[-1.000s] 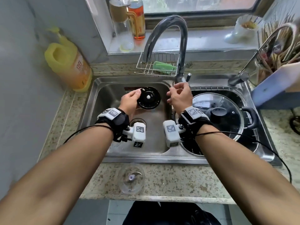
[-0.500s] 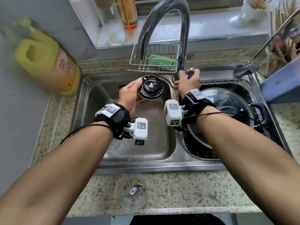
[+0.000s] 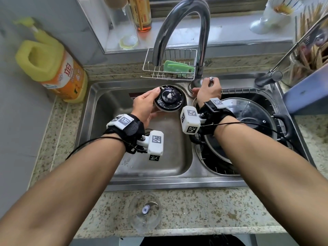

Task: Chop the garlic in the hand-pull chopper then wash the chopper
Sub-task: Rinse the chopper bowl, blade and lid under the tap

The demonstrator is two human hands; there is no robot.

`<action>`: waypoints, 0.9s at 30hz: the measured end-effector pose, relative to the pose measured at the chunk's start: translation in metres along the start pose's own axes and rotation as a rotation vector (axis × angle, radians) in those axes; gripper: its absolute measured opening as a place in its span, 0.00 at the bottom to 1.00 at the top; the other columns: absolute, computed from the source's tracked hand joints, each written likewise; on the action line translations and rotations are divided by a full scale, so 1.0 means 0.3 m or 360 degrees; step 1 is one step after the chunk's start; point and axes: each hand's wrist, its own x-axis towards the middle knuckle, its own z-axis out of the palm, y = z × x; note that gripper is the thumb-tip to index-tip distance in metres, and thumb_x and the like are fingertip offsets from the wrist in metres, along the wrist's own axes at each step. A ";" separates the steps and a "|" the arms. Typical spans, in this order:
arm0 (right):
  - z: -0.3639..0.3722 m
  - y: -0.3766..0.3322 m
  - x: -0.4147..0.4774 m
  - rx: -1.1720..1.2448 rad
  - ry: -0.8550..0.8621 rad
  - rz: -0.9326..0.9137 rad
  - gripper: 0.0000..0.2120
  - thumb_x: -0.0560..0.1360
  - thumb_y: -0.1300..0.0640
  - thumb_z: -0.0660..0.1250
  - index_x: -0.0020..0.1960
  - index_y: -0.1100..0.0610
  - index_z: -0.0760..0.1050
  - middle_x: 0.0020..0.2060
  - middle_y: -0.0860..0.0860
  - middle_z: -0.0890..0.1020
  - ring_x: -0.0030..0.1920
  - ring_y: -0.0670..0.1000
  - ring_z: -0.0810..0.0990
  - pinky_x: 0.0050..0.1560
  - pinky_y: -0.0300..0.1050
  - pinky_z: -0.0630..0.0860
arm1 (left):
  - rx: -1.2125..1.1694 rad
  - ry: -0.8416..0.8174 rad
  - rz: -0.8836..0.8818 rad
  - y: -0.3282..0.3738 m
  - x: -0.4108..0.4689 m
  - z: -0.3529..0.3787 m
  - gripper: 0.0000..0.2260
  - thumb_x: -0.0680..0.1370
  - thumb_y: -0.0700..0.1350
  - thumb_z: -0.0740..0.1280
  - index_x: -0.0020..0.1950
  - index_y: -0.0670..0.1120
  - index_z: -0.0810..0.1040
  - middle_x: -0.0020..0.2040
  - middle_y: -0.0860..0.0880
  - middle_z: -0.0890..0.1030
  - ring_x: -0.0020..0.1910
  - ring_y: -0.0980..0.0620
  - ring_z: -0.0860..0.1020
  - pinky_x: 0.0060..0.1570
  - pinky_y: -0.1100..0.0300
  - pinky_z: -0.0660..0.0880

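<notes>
Holding the black chopper lid (image 3: 168, 100) over the far part of the left sink basin (image 3: 99, 107), the left hand (image 3: 145, 105) grasps its rim, thumb on the far edge and fingers underneath. The lid faces up with its white hub showing, looks wet, and sits just below the faucet (image 3: 205, 32) spout. The right hand (image 3: 207, 91) is curled round the faucet lever (image 3: 211, 80) at the tap base, right of the lid. The clear chopper bowl (image 3: 145, 212), blade inside, stands on the near counter (image 3: 204, 210), well apart from the lid. A glass pot lid (image 3: 248, 110) lies in the right basin. A yellow detergent bottle (image 3: 51, 66) is far left. A wire rack (image 3: 152, 68) holds a green sponge (image 3: 177, 68) behind the sink.
</notes>
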 end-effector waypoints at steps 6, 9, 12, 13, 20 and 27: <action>-0.001 0.003 -0.003 0.0030 -0.0032 0.0016 0.08 0.82 0.55 0.57 0.45 0.56 0.68 0.37 0.58 0.84 0.33 0.53 0.85 0.43 0.62 0.81 | -0.0020 -0.0018 -0.0003 0.008 -0.012 -0.002 0.14 0.82 0.45 0.66 0.66 0.42 0.80 0.60 0.40 0.83 0.51 0.42 0.81 0.59 0.38 0.78; 0.002 0.007 -0.002 0.0025 -0.0023 0.0008 0.08 0.82 0.54 0.57 0.45 0.56 0.68 0.34 0.54 0.82 0.32 0.52 0.85 0.43 0.61 0.81 | -0.0016 -0.0019 0.0008 0.012 -0.012 -0.004 0.14 0.82 0.44 0.66 0.66 0.41 0.80 0.54 0.43 0.83 0.48 0.43 0.81 0.56 0.40 0.80; 0.003 0.016 0.001 0.0015 -0.0023 -0.0009 0.08 0.82 0.54 0.57 0.45 0.56 0.68 0.30 0.51 0.81 0.31 0.51 0.84 0.43 0.60 0.82 | -0.0021 0.0008 0.0011 0.016 -0.009 -0.007 0.14 0.83 0.44 0.65 0.66 0.40 0.79 0.54 0.42 0.82 0.46 0.43 0.82 0.51 0.43 0.80; 0.003 0.020 0.001 0.0014 -0.0027 -0.0012 0.08 0.82 0.53 0.57 0.46 0.55 0.68 0.30 0.51 0.82 0.31 0.51 0.84 0.43 0.59 0.82 | -0.0015 0.0010 0.0007 0.017 -0.008 -0.009 0.14 0.83 0.44 0.64 0.67 0.40 0.78 0.54 0.42 0.82 0.46 0.43 0.82 0.52 0.43 0.80; 0.005 0.030 0.002 0.0004 -0.0056 -0.0022 0.08 0.82 0.52 0.57 0.48 0.56 0.68 0.31 0.54 0.83 0.32 0.52 0.85 0.45 0.60 0.81 | 0.0001 -0.0006 0.0020 0.013 -0.008 -0.014 0.14 0.84 0.42 0.64 0.67 0.37 0.77 0.52 0.41 0.82 0.43 0.45 0.82 0.52 0.43 0.80; -0.011 0.016 -0.007 0.0000 -0.0092 -0.0004 0.07 0.83 0.53 0.56 0.50 0.56 0.68 0.39 0.60 0.85 0.34 0.55 0.85 0.45 0.59 0.82 | -0.0119 -0.0029 -0.0008 0.015 -0.003 -0.022 0.11 0.84 0.41 0.63 0.63 0.39 0.79 0.51 0.42 0.84 0.45 0.43 0.83 0.46 0.44 0.83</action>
